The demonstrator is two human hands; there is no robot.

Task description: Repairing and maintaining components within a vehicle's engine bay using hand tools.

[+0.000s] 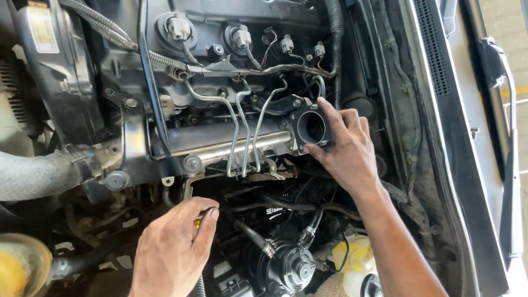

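I look down into a car engine bay. My right hand (345,146) grips a black round-holed flange housing (311,127) at the end of the metal intake rail (231,147), thumb and fingers around its rim. My left hand (171,250) is lower, closed around a small tool with a yellow-tipped handle (197,223), most of it hidden by the fingers. Thin bent metal fuel pipes (242,124) run down from the injectors (241,37) just left of the housing.
A ribbed grey hose (33,175) enters from the left. A black round pump-like part (286,264) with a clamped hose sits below. A yellowish fluid reservoir (356,258) is at lower right, the body edge and cowl grille (434,49) on the right.
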